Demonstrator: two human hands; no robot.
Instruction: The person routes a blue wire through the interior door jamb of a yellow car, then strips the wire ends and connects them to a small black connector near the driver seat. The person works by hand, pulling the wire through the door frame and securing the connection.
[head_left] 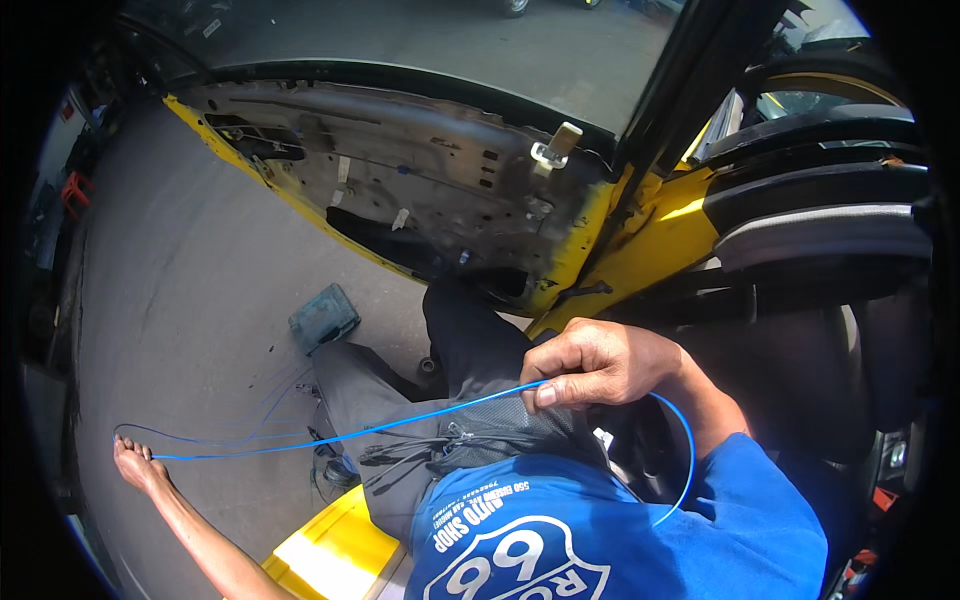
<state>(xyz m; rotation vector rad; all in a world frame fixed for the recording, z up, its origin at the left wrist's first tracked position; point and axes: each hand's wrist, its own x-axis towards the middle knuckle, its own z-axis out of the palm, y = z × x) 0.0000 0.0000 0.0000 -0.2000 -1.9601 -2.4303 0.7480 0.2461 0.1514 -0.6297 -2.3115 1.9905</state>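
A thin blue wire (400,425) stretches across my lap between my two hands. Out at the far left, my left hand (138,462) is closed round it, with a loop of the wire trailing back toward the floor. My right hand (600,365) pinches the wire between thumb and fingers above my thigh. From there the other end curves down along my right arm to my blue shirt (640,540). Across my lap lies a bundle of dark cables (440,440), touched by neither hand.
Ahead stands an open yellow car door (400,180), its inner panel bare, with a light-coloured block (560,148) near its upper right. A teal case (325,318) lies on the grey floor (180,300). The dark car interior (790,370) is to my right, a yellow sill (335,545) below left.
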